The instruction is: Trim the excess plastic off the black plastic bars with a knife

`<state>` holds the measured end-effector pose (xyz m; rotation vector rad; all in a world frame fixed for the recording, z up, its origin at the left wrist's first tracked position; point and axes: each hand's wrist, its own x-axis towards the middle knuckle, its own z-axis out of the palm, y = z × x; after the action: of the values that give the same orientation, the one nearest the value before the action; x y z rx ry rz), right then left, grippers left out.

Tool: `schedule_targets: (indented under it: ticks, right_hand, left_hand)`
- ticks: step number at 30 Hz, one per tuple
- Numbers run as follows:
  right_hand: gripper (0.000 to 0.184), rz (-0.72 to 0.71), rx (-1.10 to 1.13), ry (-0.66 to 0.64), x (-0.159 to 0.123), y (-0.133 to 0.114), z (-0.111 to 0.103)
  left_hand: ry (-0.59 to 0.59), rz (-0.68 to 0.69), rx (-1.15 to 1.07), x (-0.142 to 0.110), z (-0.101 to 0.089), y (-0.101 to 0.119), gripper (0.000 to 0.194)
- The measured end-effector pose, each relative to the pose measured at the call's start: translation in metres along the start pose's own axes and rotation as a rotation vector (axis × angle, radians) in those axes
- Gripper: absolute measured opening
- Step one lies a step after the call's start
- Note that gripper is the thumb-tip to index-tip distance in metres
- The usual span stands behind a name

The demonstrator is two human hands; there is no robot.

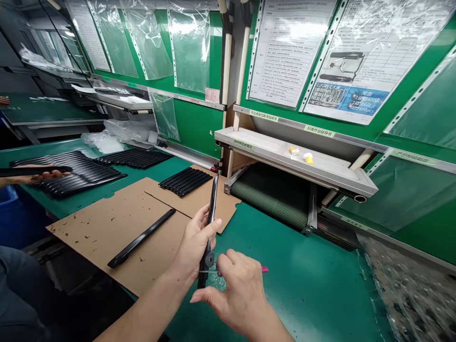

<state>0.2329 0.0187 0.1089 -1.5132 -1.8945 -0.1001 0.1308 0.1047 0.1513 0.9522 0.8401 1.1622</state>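
My left hand [194, 240] is wrapped round a long black plastic strip [213, 202], held upright and slightly tilted over the green table. Near its lower end the strip has a round lug with a hole. My right hand [242, 285] is closed on a thin-bladed knife [264, 269], whose pink end sticks out past the knuckles. The narrow blade reaches across to the strip just below the lug; whether it touches is hard to tell. To the left, another black strip [142, 237] lies alone on the brown cardboard [89, 228].
A row of black strips [185, 181] lies on the cardboard's far part. Larger stacks of strips [78, 171] are at the left, where another person's hand [46, 175] holds one. Ahead are a ribbed conveyor belt [274, 194] and a metal shelf [295, 161]. Clear bags [413, 285] lie right.
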Motion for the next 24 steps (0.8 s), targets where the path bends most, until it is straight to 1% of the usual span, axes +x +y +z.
schedule_targets:
  ticks: [7,12,15,18,21,24]
  right_hand:
    - [0.064,0.003,0.058,0.106,-0.005,-0.002,0.007]
    - [0.063,0.031,0.063,0.107,-0.003,-0.002,0.006]
    - [0.064,0.004,0.108,0.105,-0.004,-0.001,0.006]
    - [0.065,-0.043,0.124,0.139,-0.004,0.000,0.007]
    - [0.065,-0.006,0.147,0.151,-0.001,0.000,0.005]
    - [0.068,0.042,0.155,0.114,0.007,0.001,-0.003]
  left_hand:
    - [0.068,0.015,-0.081,0.000,-0.002,0.000,0.035]
    - [0.091,0.019,-0.099,-0.002,0.002,0.004,0.034]
    - [0.104,0.035,-0.107,-0.003,0.005,0.007,0.029]
    - [0.139,0.015,-0.221,-0.003,0.006,0.011,0.018]
    - [0.100,-0.025,-0.354,-0.003,0.003,0.013,0.020]
    - [0.022,-0.043,-0.375,-0.005,-0.001,0.013,0.026]
